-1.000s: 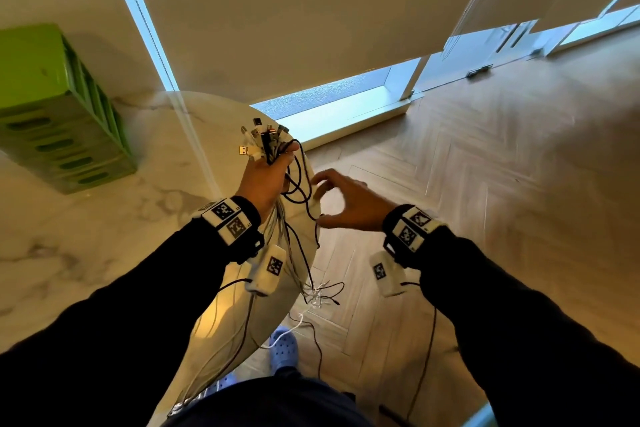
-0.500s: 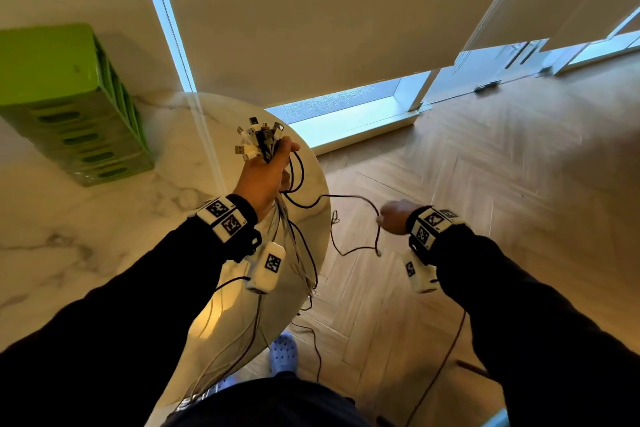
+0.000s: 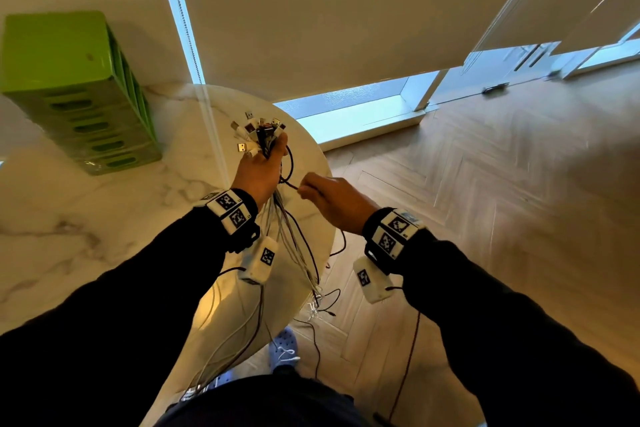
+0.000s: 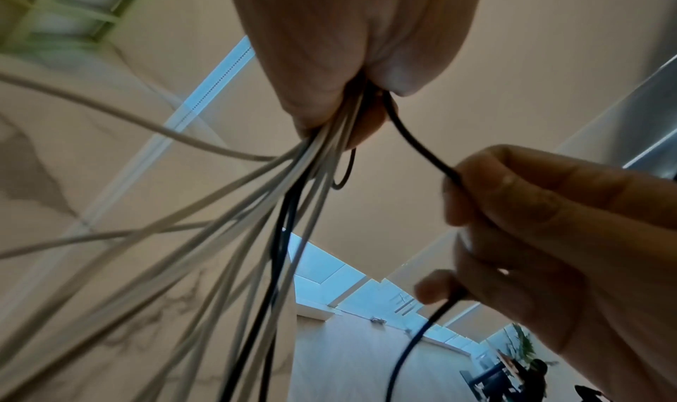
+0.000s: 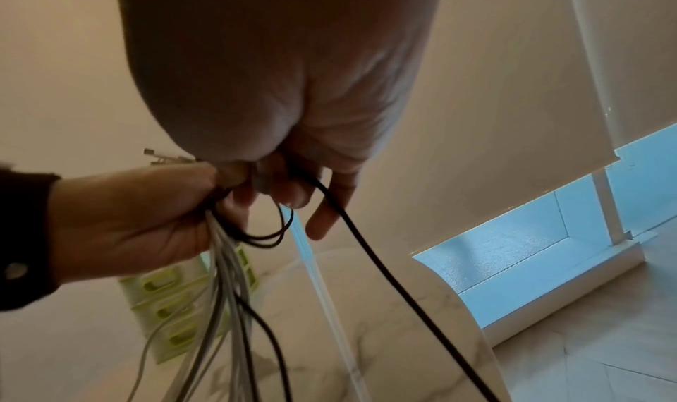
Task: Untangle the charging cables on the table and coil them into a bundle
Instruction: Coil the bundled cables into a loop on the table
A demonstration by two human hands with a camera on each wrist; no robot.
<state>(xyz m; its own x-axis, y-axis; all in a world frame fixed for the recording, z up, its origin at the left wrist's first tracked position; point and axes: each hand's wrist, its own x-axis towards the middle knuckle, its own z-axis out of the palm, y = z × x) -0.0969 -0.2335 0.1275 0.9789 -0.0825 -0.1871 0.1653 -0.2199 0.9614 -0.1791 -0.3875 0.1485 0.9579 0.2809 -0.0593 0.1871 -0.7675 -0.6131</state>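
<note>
My left hand (image 3: 261,170) grips a bunch of white and black charging cables (image 3: 294,246) just below their plugs (image 3: 258,133), which stick up above the fist. The cables hang down past the table edge toward the floor. In the left wrist view the same bunch of cables (image 4: 293,205) fans out below the left hand (image 4: 348,69). My right hand (image 3: 330,199) sits close beside the left and pinches one black cable (image 4: 417,147) that runs from the left fist. In the right wrist view that black cable (image 5: 384,263) trails down from the right hand (image 5: 293,176).
A round marble table (image 3: 104,218) lies under my left arm. A green slotted crate (image 3: 79,90) stands at its back left. Wooden floor (image 3: 485,218) spreads to the right, with loose cable ends (image 3: 318,305) and a blue shoe (image 3: 285,348) below.
My right hand has come back in from the right to sit beside the left fist, still holding the black cable. The left hand has kept its grip on the bunch.
</note>
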